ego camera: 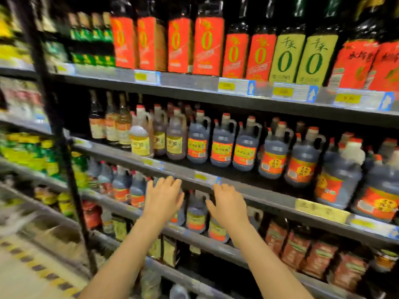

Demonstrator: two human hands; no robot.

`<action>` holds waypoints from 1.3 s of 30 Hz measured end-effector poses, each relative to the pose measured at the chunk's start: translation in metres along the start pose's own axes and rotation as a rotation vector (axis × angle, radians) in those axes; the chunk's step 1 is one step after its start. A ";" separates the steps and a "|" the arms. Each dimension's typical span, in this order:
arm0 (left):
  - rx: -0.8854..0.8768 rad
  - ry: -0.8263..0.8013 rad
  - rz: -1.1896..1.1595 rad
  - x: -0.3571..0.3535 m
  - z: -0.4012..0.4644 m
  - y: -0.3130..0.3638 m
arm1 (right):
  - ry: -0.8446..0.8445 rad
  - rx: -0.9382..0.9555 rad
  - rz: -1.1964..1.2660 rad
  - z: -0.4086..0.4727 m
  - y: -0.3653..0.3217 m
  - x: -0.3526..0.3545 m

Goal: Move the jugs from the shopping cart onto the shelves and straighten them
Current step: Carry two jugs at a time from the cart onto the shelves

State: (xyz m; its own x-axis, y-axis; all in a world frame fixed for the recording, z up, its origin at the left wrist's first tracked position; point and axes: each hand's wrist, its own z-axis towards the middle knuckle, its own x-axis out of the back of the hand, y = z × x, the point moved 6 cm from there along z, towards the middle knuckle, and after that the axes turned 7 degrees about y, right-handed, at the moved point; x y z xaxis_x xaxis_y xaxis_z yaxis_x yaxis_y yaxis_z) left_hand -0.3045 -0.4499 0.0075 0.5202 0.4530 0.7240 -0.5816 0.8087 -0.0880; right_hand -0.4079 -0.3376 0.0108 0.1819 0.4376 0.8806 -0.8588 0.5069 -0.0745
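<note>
A: Hands first: where are they, and do they hold anything?

B: Left hand [163,198] and right hand [228,205] both reach toward the jugs on the third shelf [216,248], fingers straight and a little spread, gripping nothing. The dark jug [196,214] stands between the two hands, just beyond the fingertips; whether any finger touches it I cannot tell, the picture is blurred.

A: And the shopping cart?

B: Not in view.

A: What could go wrong?

B: The upper shelf edge [254,194] runs right above the fingers, so lifting a jug instead of sliding it would likely knock its cap there. Neighbouring jugs [129,189] stand packed just left of the left fingers; a sideways shove might tip one into the next, or off the front lip.
</note>
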 end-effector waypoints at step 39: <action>0.995 -0.243 0.470 0.028 -0.259 -0.840 | -0.302 0.706 0.469 0.222 -0.882 -0.283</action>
State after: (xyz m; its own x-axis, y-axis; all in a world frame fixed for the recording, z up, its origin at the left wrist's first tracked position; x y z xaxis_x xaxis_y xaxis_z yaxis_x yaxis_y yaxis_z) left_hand 0.3604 -1.0196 -0.0757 0.0456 0.4610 0.8862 -0.9842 -0.1313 0.1190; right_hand 0.1920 -1.0732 -0.0689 -0.3097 0.2203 0.9250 -0.9255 -0.2930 -0.2401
